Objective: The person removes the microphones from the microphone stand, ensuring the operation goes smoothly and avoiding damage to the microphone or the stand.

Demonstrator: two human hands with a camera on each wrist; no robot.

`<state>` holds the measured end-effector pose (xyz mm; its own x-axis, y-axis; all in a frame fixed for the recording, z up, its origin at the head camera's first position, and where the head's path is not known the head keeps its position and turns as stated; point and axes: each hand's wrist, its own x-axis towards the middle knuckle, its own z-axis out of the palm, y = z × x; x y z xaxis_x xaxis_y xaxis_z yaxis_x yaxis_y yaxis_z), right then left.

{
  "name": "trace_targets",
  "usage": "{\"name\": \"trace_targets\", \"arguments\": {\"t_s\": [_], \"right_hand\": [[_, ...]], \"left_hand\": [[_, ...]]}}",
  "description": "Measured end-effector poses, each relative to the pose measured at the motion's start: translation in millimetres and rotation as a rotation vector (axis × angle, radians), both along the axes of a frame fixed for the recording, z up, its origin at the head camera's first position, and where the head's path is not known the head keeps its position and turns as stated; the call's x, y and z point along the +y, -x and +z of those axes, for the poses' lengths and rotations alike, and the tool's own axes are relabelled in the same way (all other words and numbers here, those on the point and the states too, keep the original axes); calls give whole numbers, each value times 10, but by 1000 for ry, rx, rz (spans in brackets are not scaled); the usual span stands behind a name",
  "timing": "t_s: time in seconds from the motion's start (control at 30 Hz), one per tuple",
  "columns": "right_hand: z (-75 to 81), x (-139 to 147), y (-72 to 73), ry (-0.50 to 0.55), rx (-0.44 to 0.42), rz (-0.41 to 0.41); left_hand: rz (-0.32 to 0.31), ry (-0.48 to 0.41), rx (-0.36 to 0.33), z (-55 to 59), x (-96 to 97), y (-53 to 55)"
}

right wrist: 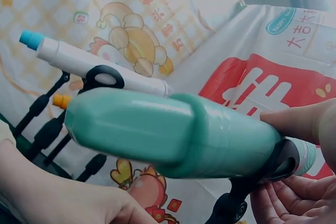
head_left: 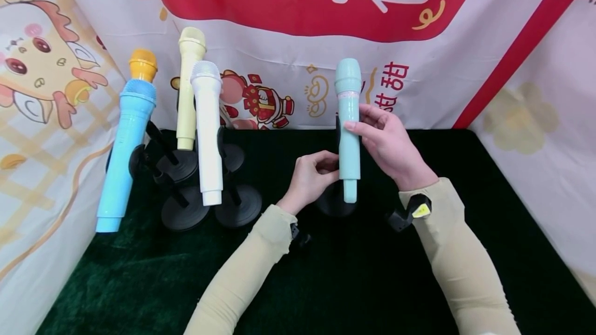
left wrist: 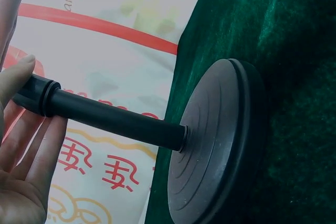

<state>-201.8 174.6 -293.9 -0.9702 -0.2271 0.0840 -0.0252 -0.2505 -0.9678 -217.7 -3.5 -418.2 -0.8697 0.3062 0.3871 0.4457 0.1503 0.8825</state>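
Note:
A mint-green microphone [head_left: 349, 143] stands almost upright in the clip [right wrist: 287, 161] of a black desk stand. My right hand [head_left: 391, 143] holds its upper body, thumb on the near side. Below, my left hand [head_left: 309, 177] pinches the stand's black collar [left wrist: 35, 95] between thumb and fingers. The thin pole [left wrist: 115, 116] runs down to a round ridged base [left wrist: 210, 135] on the green cloth. In the head view the microphone hides most of the pole.
Left of my hands stand several more microphones on black stands: a blue one [head_left: 125, 154], a white one [head_left: 209, 138], a pale yellow one [head_left: 187, 97] and an orange one [head_left: 143, 63] partly hidden. Dark green cloth [head_left: 153, 283] covers the table. A printed curtain [head_left: 288, 50] hangs behind.

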Motion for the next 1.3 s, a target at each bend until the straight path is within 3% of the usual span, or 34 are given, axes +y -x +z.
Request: {"name": "trace_targets", "arguments": {"t_s": [0.63, 1.3], "right_hand": [[11, 18, 49, -47, 94, -57], [82, 37, 192, -211, 134, -172]], "left_hand": [[-11, 1, 0, 14, -6, -4], [-27, -7, -28, 19, -1, 6]]}}
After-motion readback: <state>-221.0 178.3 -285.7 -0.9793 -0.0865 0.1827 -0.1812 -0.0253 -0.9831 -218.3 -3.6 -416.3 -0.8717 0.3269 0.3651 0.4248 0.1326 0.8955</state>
